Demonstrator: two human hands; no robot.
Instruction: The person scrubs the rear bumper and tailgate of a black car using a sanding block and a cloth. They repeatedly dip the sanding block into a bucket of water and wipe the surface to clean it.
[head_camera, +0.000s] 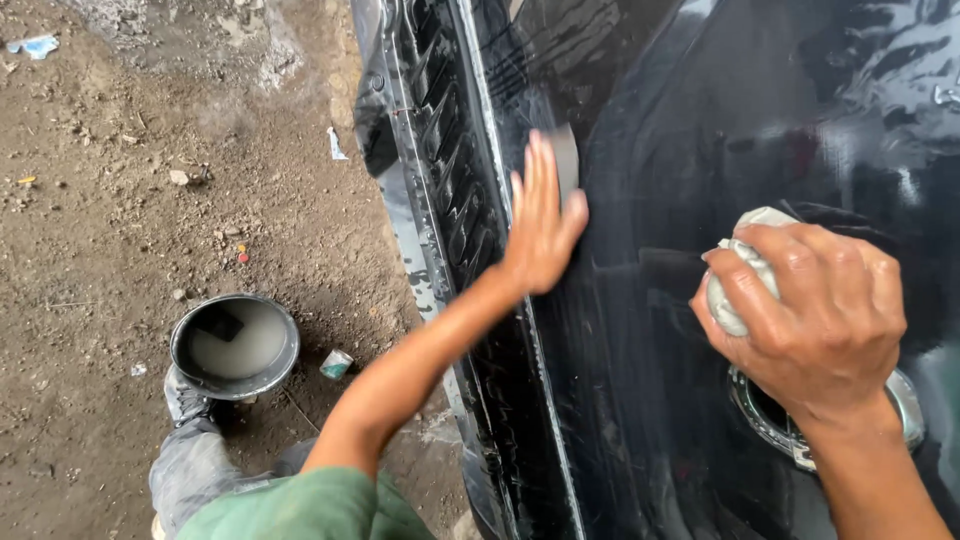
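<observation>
Black panel: glossy dark car body panel (700, 130) fills the right half of my view, wet and streaked, with a ribbed edge strip running down its left side.
Left hand: my left hand (540, 225) lies flat against the panel near that edge, fingers straight and pressed close together, palm down.
Left hand's hold: a small grey sheet of sandpaper (566, 160) sits under the fingertips, pinned flat to the panel rather than gripped; only its top corner shows past the fingers.
Right hand: my right hand (815, 315) is further right and lower on the same panel, fingers curled tight into a fist.
Right hand's hold: a wadded pale cloth (745, 265) is squeezed inside the fist, bulging out on the thumb side and touching the panel.
Round opening: a metal-rimmed circular opening (775, 420) in the panel shows just below the right wrist, partly covered by it.
Bucket: a dark round bucket (235, 345) of cloudy grey water stands on the dirt ground (120, 200) to the left, well apart from both hands, with a dark square scrap floating in it.
Beside the bucket: a small greenish lump (336, 364) lies on the dirt just right of the rim.
Lower edge: my green sleeve (300, 505) and a grey trouser leg show near the bucket.
</observation>
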